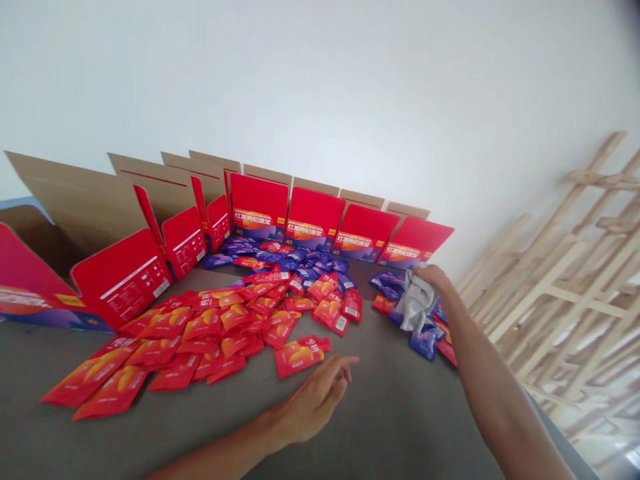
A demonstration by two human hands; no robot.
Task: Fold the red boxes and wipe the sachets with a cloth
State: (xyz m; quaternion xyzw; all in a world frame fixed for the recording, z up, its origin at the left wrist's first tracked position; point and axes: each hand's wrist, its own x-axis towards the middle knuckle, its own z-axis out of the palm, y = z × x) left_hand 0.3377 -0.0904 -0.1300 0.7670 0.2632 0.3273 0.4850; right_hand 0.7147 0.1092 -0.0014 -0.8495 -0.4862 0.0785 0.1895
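My left hand (316, 400) hovers over or rests on the grey table, its index finger stretched out and the other fingers loosely curled, with nothing in it. Just beyond it lies a single red pouch (301, 355). At the right, my right hand (432, 275) grips a crumpled grey cloth (418, 303), its fingers partly hidden. Under and around the cloth is a small pile of blue pouches (425, 343) and red ones. A large heap of red pouches (203, 325) spreads to the left, with purple-blue pouches (313, 261) behind it.
Open red cartons (260, 207) stand in a row along the back, their brown flaps raised. More open cartons (123, 277) line the left side. The grey tabletop (385, 413) shows in front. Past its right edge stand wooden racks (560, 293); a white wall rises behind.
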